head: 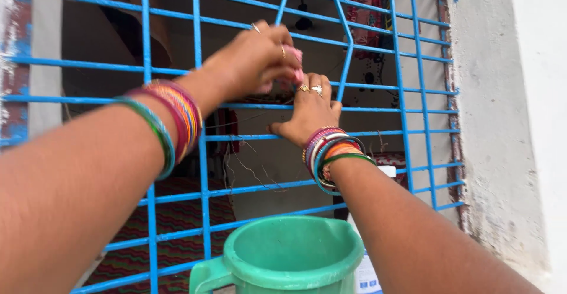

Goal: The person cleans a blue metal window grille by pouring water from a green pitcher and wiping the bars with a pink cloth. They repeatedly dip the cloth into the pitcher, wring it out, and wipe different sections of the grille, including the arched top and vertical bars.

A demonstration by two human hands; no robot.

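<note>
Two hands, left (257, 58) and right (308, 112), one green jug (289, 258), one blue window grille (204, 152), one pink cloth (295, 64).

A home, seen from outside a window: a blue grille (201, 152) set in a whitewashed wall (502, 123), with a room behind it showing a striped rug (171, 223), hanging cloth (366, 10) and a ceiling fan (304, 19).

A green jug (292, 258) sits at the bottom centre of the frame, a white wall (508, 123) fills the right side, and a striped mat (177, 223) lies lower left.
</note>
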